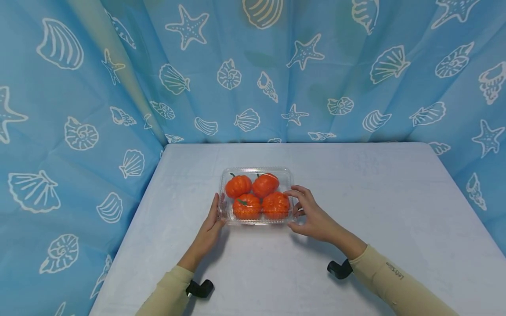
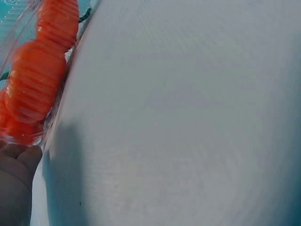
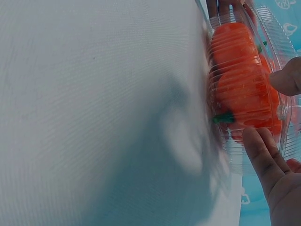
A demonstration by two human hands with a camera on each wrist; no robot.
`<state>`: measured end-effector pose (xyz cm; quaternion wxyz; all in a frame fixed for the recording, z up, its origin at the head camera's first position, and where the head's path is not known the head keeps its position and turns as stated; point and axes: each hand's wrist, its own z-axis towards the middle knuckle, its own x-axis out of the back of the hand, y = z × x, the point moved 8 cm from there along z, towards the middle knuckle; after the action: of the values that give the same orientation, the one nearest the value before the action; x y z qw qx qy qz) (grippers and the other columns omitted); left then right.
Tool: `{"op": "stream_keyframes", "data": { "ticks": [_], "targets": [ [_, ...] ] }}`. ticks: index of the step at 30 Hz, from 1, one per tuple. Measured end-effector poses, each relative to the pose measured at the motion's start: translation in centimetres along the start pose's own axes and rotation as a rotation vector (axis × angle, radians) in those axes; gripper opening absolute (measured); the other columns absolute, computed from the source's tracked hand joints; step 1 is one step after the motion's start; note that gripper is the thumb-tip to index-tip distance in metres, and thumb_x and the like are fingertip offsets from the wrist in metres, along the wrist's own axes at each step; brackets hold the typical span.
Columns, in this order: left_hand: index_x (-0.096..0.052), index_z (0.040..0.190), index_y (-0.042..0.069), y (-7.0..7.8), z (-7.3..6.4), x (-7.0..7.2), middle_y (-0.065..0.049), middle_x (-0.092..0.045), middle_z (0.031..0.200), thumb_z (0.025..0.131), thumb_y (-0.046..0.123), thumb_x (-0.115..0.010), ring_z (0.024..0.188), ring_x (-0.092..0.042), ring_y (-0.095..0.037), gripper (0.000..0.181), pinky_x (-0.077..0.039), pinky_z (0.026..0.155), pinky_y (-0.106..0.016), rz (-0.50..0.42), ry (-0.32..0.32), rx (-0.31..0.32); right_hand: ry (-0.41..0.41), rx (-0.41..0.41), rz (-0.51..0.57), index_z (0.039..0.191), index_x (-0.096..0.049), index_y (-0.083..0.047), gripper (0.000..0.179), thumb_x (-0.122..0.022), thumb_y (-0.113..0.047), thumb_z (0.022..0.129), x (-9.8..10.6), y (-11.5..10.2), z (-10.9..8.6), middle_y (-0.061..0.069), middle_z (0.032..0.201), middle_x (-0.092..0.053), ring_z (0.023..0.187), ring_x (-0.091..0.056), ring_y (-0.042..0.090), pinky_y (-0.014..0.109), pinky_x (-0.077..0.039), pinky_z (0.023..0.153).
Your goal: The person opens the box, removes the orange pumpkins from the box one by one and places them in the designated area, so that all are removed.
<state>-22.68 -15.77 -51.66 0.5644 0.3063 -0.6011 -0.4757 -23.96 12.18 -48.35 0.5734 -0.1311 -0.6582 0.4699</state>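
Four orange pumpkins [image 1: 247,206] sit in two rows of two inside a clear plastic box [image 1: 254,170], which stands on the white table [image 1: 375,193], left of its centre and nearer the far edge than to me. A strip of white runs between the box and that far edge. The widest room lies to the right, where the surface stretches out to the slanting right edge; the left side gives me a narrower band. In front of the box, white surface shows between my forearms.

My left hand [image 1: 208,226] is at the left end of the box and touches its wall; from these angles I cannot tell whether the fingers pinch it or only lie against it. My right hand [image 1: 312,217] is curled round the right end — fingertips on the wall and rim, thumb at the near corner, with a gap between thumb and fingers that the box fills. Green stems [image 3: 223,117] show among the pumpkins, and the ribbed walls blur them a little.

Behind, a blue curtain [image 1: 272,123] printed with white shells and starfish hangs along the far edge. The only writing is dark lettering [image 1: 394,271] on my right sleeve [image 1: 399,281] — too small to read surely. A black piece [image 1: 200,288] juts from each wrist.
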Motion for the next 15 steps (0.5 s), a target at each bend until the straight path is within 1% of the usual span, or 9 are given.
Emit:
{"op": "stream_keyframes", "data": {
  "ticks": [2, 6, 8, 10, 13, 15],
  "targets": [
    [-0.003, 0.164, 0.007, 0.08, -0.02, 0.0, -0.012, -0.006, 0.171, 0.103, 0.003, -0.041, 0.156, -0.004, -0.029, 0.072, -0.009, 0.124, -0.049, 0.003, 0.003, 0.005, 0.0, 0.001, -0.002, 0.15, -0.036, -0.018, 0.086, -0.084, -0.008, 0.08, -0.01, 0.06, 0.01, 0.014, 0.161, -0.018, 0.103, -0.059, 0.018, 0.034, -0.058, 0.093],
    [-0.004, 0.164, 0.007, 0.16, -0.04, -0.03, -0.014, -0.006, 0.17, 0.102, 0.003, -0.04, 0.156, -0.005, -0.031, 0.072, -0.01, 0.124, -0.052, 0.01, 0.007, 0.005, 0.004, 0.005, -0.005, 0.15, -0.036, -0.018, 0.085, -0.084, -0.008, 0.081, -0.01, 0.14, 0.05, 0.014, 0.161, -0.018, 0.102, -0.059, 0.017, 0.034, -0.058, 0.092],
    [-0.004, 0.164, 0.005, 0.25, -0.05, -0.04, -0.015, -0.007, 0.17, 0.102, 0.002, -0.04, 0.156, -0.005, -0.032, 0.071, -0.01, 0.124, -0.054, 0.012, 0.011, -0.005, 0.008, 0.009, -0.006, 0.15, -0.036, -0.017, 0.085, -0.084, -0.008, 0.081, -0.02, 0.11, 0.06, 0.015, 0.161, -0.018, 0.101, -0.059, 0.018, 0.034, -0.058, 0.092],
    [-0.004, 0.164, 0.006, 0.3, -0.04, -0.04, -0.014, -0.008, 0.17, 0.102, 0.001, -0.039, 0.156, -0.006, -0.031, 0.071, -0.01, 0.124, -0.053, 0.017, 0.017, -0.006, 0.011, 0.011, -0.011, 0.15, -0.036, -0.016, 0.084, -0.083, -0.008, 0.081, -0.01, 0.04, 0.05, 0.016, 0.16, -0.018, 0.101, -0.059, 0.017, 0.035, -0.058, 0.092],
    [-0.006, 0.164, 0.005, 0.38, -0.03, 0.02, -0.015, -0.01, 0.17, 0.103, 0.001, -0.039, 0.156, -0.007, -0.033, 0.069, -0.009, 0.124, -0.054, 0.033, 0.029, -0.017, 0.013, 0.005, -0.016, 0.15, -0.036, -0.016, 0.083, -0.082, -0.008, 0.081, -0.03, -0.05, 0.05, 0.016, 0.16, -0.018, 0.101, -0.059, 0.017, 0.036, -0.058, 0.092],
    [-0.006, 0.164, 0.006, 0.34, 0.03, 0.04, -0.014, -0.011, 0.17, 0.104, 0.003, -0.039, 0.156, -0.007, -0.032, 0.068, -0.01, 0.124, -0.054, 0.043, 0.031, -0.016, 0.016, -0.007, -0.02, 0.15, -0.035, -0.017, 0.084, -0.082, -0.008, 0.081, -0.04, -0.02, 0.06, 0.015, 0.161, -0.017, 0.101, -0.058, 0.017, 0.036, -0.058, 0.092]
  ]
}}
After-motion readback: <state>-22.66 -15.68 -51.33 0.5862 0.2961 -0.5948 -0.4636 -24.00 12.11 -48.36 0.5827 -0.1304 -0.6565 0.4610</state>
